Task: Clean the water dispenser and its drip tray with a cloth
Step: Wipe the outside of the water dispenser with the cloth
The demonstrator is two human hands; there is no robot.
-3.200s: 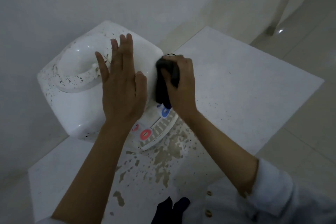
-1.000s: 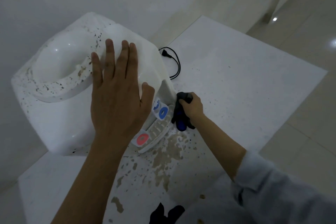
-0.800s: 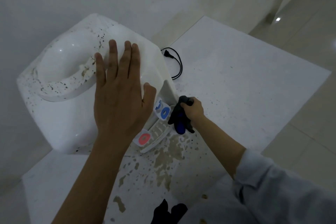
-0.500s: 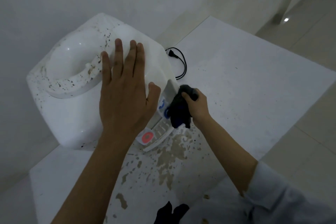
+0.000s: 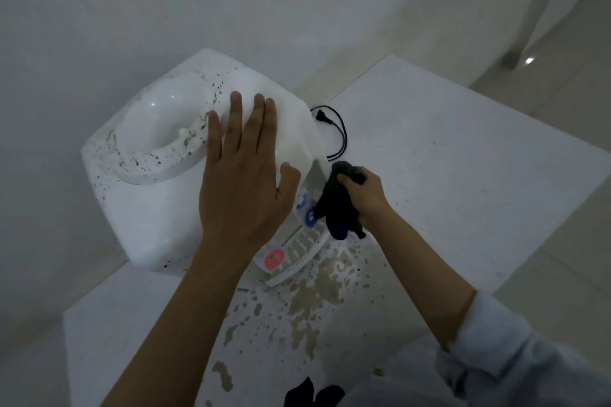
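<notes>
My right hand [image 5: 365, 196] just came back up from the bench [image 5: 446, 182], grip bunched on the cloth [image 5: 337, 208], rubbing the dispenser [image 5: 158, 208] front at 3 o'clock. Left hand [image 5: 246, 182] flat on top, steadying. Drip tray [image 5: 297, 249] next, I guess.

left hand [image 5: 244, 188]: flat, fingers spread | right hand [image 5: 365, 196]: fingers curled tight, arm extended

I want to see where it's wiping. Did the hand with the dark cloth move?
Yes. The right hand with the cloth went down the dispenser's front corner toward the drip tray, then partway back up beside the blue tap.
</notes>
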